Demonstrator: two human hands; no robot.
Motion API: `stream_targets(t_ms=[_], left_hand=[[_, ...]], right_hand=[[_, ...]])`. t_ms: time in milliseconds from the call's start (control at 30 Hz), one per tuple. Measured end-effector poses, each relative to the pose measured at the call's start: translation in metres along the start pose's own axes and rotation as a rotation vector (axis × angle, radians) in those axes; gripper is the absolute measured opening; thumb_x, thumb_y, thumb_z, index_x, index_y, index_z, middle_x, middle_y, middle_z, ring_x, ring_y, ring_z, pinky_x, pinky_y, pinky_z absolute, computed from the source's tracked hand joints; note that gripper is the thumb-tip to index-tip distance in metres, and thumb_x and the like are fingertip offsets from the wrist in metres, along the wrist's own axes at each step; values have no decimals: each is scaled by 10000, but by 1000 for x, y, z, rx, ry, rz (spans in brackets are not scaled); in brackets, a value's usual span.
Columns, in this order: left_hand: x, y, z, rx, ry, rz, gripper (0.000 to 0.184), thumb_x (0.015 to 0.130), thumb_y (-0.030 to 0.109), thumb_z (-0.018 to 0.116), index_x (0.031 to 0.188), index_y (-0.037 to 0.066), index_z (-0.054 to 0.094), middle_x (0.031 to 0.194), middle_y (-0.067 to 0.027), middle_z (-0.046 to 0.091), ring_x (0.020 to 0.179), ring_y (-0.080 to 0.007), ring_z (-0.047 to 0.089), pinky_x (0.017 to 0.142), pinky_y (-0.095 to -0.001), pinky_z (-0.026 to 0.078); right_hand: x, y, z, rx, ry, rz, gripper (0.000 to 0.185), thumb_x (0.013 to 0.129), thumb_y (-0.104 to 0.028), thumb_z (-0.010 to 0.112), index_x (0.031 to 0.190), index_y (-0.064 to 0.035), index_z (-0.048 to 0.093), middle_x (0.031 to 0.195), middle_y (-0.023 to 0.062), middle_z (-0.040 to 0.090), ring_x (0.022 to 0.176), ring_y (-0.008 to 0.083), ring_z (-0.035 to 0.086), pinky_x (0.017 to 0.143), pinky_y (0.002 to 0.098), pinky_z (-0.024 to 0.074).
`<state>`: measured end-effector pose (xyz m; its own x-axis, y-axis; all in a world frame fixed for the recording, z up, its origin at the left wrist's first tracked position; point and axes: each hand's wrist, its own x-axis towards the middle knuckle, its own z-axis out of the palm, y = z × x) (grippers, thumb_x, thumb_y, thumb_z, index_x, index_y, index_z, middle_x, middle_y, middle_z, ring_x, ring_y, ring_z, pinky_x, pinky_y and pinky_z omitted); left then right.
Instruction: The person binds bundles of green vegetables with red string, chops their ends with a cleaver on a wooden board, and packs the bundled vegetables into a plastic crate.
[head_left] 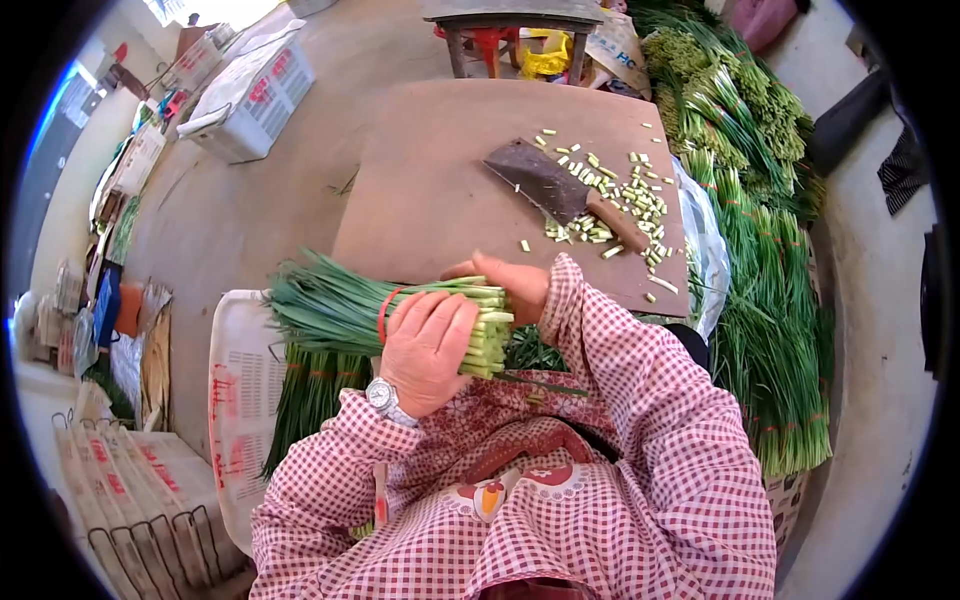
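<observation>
My left hand (430,345), with a watch on its wrist, is wrapped round a bundle of garlic chives (335,305) just beside its red rubber band (387,315). The dark green tips point left and the pale stem ends face right. My right hand (512,285) cups the far side of those stem ends; some of its fingers are hidden behind the stems. The bundle is held near the front edge of a brown board (430,170). A cleaver (540,180) with a wooden handle lies on that board among short cut stem pieces (640,205).
Tied green bundles (765,330) are piled along the right side, beside clear plastic (702,240). A white crate (240,400) with more bundles (315,390) stands at my left. Farther off are another white crate (255,95) and a small table (510,15).
</observation>
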<state>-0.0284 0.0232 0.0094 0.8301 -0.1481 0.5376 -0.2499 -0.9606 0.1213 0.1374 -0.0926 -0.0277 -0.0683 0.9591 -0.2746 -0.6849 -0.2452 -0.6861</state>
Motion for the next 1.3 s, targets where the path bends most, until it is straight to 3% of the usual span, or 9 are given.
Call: stream_targets(t_ms=[267,367,433,733,833,1067,1133,1200,1300], left_hand=[[-78,26,-20,-271,-3,-32,709,637,217,793,1233,8,471,1155,-165,539,1160,-314,509,991,-458,398],[-117,36,-13,-695,67,-636,599,765,226,725,1244,-2,446,1109,-144,551,1159,-279,516,968,-441,430],[-93,33,-17,-1426,98,-1521,496,866,261,647,1256,10,469,1131,-85,580,1061,-246,580,925,-405,469],[-49,42,-17,-1715,233,-1240,523,921,333,569,1335,46,429,1304,-91,517,1190,-223,499,1006,-395,405],[-30,37,-14,-1553,304,-925,637,830,357,703,1293,32,409,1217,-101,556,1072,-223,572,911,-367,480],[-14,22,56,-2036,199,-1137,523,914,414,560,1270,37,488,1165,-117,605,1038,-241,602,921,-395,488],[-17,23,76,-2121,207,-1176,418,907,305,576,1224,37,532,1110,-109,630,993,-237,617,894,-400,501],[-17,24,88,-2071,215,-1174,371,872,236,636,1172,38,546,1054,-90,636,932,-213,635,819,-385,542],[-11,27,89,-2091,227,-1199,349,850,184,661,1146,38,550,1025,-88,633,899,-213,640,781,-384,556]], right_hand=[[-7,32,1,-232,-91,-52,756,823,-136,596,1456,-23,199,1410,163,377,1283,239,403,1061,382,354],[-20,49,7,-160,31,-199,759,789,-131,586,1450,-23,229,1391,157,405,1258,227,429,1060,363,349],[-26,57,12,-316,53,-276,751,776,-155,610,1435,-26,274,1381,151,419,1267,224,418,1079,360,319],[-68,58,47,-775,139,-593,635,752,-50,635,1354,-46,432,1302,82,492,1221,160,448,1054,328,336],[-75,56,54,-309,168,-590,634,763,23,598,1363,-52,408,1280,60,510,1158,138,489,1023,309,363],[-66,86,38,-46,499,-539,618,827,-41,580,1398,-51,346,1305,100,484,1221,171,437,1040,322,341],[-71,92,24,-155,548,-495,538,866,-131,577,1366,-39,398,1320,149,467,1249,225,422,1058,338,319],[-90,96,7,-976,759,-445,450,887,-212,582,1286,-23,494,1301,194,471,1226,276,446,1049,341,330],[-120,75,46,-891,899,-416,308,867,-239,621,1052,5,590,1018,145,588,912,217,573,784,320,466]])
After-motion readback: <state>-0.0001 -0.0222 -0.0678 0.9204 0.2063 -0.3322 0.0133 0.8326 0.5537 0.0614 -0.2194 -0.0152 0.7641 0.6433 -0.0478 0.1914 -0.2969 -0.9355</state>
